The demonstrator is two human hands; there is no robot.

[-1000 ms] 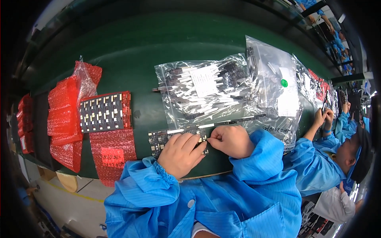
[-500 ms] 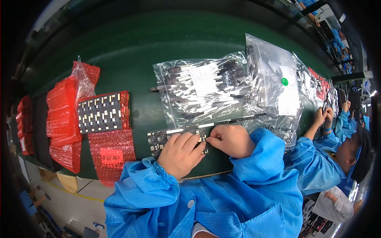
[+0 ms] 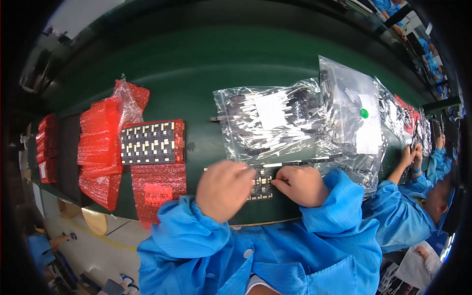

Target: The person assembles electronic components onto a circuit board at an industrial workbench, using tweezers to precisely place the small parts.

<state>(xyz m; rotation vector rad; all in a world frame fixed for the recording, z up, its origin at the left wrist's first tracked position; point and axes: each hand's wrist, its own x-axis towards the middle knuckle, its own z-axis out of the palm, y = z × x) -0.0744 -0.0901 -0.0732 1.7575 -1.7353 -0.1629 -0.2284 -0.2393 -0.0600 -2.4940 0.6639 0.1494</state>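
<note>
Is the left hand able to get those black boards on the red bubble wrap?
Probably yes. The left hand is to the right of the black boards, fairly near. Green table shows between them, and nothing seems to cover the boards.

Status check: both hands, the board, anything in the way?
Left hand blurred over the board, contact unclear. Right hand pinched at board's right edge, hold unclear. Left hand hides much of board; parts bag just beyond.

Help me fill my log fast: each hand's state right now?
Left hand: blurred, over the board; grip can't be told.
Right hand: closed at the board's right edge; any hold unclear.
</note>
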